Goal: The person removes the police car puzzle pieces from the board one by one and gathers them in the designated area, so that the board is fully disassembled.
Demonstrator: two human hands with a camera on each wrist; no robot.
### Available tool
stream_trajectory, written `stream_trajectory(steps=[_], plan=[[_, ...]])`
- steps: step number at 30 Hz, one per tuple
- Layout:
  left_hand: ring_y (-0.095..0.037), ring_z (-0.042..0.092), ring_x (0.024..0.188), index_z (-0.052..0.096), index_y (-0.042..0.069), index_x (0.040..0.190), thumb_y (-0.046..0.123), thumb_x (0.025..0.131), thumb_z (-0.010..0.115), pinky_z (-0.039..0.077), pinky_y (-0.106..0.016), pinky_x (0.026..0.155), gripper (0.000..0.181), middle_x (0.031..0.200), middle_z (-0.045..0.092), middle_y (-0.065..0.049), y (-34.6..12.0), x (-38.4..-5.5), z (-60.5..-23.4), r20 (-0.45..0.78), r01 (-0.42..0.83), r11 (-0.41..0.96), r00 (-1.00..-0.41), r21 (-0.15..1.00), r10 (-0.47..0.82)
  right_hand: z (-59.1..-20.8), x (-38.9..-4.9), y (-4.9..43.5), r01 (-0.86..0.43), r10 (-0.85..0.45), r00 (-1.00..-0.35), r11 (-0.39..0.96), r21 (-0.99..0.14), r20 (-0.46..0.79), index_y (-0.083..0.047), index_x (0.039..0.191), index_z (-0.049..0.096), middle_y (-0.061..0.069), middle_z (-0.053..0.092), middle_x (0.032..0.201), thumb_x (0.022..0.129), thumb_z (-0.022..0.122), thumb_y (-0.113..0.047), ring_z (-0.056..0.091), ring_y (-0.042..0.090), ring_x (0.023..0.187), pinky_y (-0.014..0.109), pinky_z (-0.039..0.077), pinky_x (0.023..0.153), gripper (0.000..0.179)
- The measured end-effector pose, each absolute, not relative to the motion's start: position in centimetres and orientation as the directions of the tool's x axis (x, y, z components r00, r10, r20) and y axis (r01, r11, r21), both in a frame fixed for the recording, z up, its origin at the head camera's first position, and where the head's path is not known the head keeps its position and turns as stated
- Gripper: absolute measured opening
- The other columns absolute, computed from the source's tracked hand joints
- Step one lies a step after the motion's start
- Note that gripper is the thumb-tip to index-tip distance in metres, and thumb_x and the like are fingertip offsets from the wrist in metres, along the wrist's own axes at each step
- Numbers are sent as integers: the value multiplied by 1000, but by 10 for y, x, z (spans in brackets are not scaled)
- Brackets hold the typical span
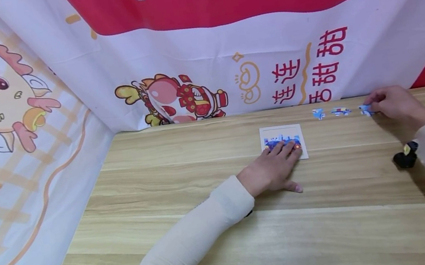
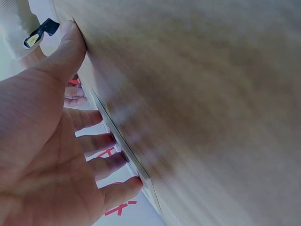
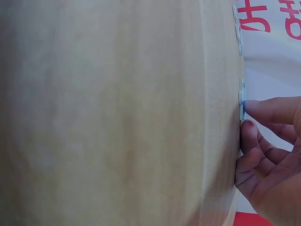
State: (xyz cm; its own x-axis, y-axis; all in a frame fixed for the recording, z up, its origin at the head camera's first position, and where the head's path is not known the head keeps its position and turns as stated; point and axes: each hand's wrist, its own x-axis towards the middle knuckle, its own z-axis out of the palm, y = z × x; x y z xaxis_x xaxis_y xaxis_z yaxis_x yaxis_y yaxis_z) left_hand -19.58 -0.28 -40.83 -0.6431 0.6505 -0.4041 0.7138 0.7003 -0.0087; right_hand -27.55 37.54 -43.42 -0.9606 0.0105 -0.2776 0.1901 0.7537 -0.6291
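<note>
My left hand (image 1: pixel 278 168) rests with spread, straight fingers on a small white-framed puzzle board (image 1: pixel 302 137). Its blue printed picture shows partly above and between the fingers, the rest hidden beneath them. In the left wrist view, the fingertips (image 2: pixel 134 182) lie along the thin board's face, while the thumb points away from it. At the table's far right, my right hand (image 1: pixel 393 104) holds a light-blue puzzle piece (image 1: pixel 366 110) between thumb and curled fingers. The right wrist view shows this piece (image 3: pixel 242 100) low against the tabletop, a fingertip at its edge.
Two more puzzle pieces lie left of the right hand: one with a dark and red print (image 1: pixel 341 111), one light blue (image 1: pixel 318 114). A black object with a yellow mark (image 1: pixel 406 158) is beside the right sleeve. A printed cloth (image 1: pixel 190 45) hangs behind the wooden table (image 1: pixel 337 233).
</note>
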Motion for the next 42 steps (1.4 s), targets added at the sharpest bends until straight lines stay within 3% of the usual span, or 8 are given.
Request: stream_trajectory(steps=[24, 29, 32, 37, 42], plan=[[-24, 9, 165, 11, 24, 171, 74, 94, 56, 21, -45, 133, 102, 179, 6, -1, -2, -196, -410, -401, 723, 691, -633, 1, 663, -435, -273, 380, 176, 10, -966, 757, -629, -258, 7, 139, 51, 36, 46, 138, 109, 51, -13, 41, 49, 119, 53, 50, 95, 37], [-26, 11, 165, 13, 21, 170, 72, 94, 57, 21, -46, 133, 101, 179, 8, -3, -4, -195, -409, -384, 731, 683, -626, 14, 678, -434, -271, 376, 165, 20, -973, 758, -631, -231, 7, 137, 53, 35, 50, 136, 109, 50, -16, 45, 46, 114, 40, 51, 86, 36], [-26, 11, 165, 14, 21, 170, 73, 94, 57, 21, -46, 133, 102, 179, 9, -4, -5, -195, -410, -377, 734, 678, -624, 17, 685, -430, -271, 368, 128, 17, -983, 778, -616, -183, 8, 133, 58, 35, 55, 131, 109, 51, -18, 48, 43, 109, 37, 51, 81, 36], [-26, 9, 165, 12, 21, 170, 73, 94, 56, 21, -46, 133, 103, 179, 6, -4, -5, -196, -410, -385, 727, 686, -627, 24, 678, -418, -274, 342, 7, -61, -994, 812, -584, -95, 8, 125, 64, 33, 60, 124, 106, 57, -18, 50, 43, 108, 45, 50, 83, 33], [-26, 10, 165, 13, 19, 170, 72, 95, 57, 20, -44, 133, 102, 179, 7, -6, -5, -196, -409, -376, 730, 683, -626, 25, 683, -411, -280, 308, -149, -179, -984, 805, -575, 5, 7, 111, 71, 26, 69, 109, 100, 64, -8, 59, 35, 99, 32, 48, 75, 20]])
